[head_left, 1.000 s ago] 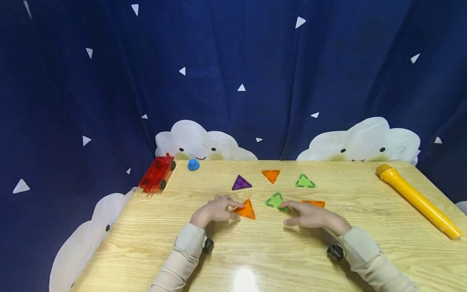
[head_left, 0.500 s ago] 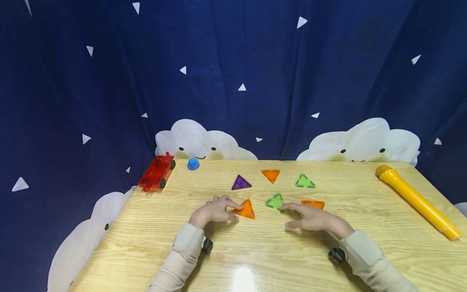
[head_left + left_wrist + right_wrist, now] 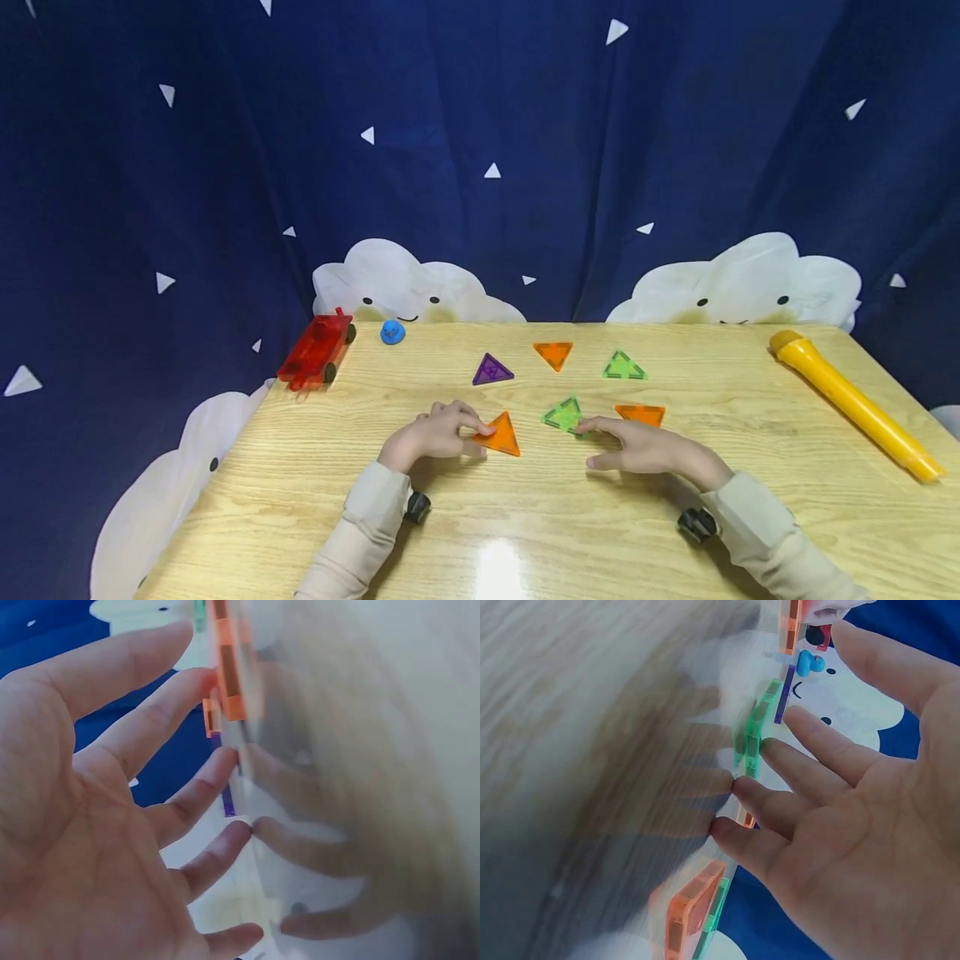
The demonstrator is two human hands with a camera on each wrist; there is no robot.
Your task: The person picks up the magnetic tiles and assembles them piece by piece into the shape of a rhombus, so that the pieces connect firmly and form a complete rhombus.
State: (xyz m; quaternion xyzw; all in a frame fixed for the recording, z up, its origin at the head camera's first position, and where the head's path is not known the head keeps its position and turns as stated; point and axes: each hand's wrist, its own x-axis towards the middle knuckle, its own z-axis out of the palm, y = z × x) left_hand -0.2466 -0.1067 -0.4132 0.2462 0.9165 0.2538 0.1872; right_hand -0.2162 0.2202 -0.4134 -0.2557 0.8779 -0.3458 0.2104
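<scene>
In the head view my left hand [image 3: 438, 435] lies with its fingers spread. Its index fingertip touches an orange triangular magnetic tile [image 3: 506, 436] flat on the table; the left wrist view shows that orange tile [image 3: 231, 667] edge-on, with the thumb free of it. My right hand [image 3: 647, 447] reaches in from the right, fingers extended. One of its fingertips touches a green triangular tile [image 3: 562, 413], seen edge-on as a green tile [image 3: 756, 735] in the right wrist view. Just behind the right hand lies another orange tile [image 3: 642, 414], partly hidden by it.
Farther back lie a purple tile [image 3: 492, 370], an orange tile [image 3: 553, 355] and a green tile [image 3: 624, 366]. A red toy car [image 3: 317, 348] and a blue duck-like toy [image 3: 392, 332] stand at the back left. To the right is a yellow toy microphone [image 3: 855, 402].
The orange tile under my left finger has slid slightly toward me, turning a little. The green tile under my right finger has come slightly nearer too. The head view has shifted a little.
</scene>
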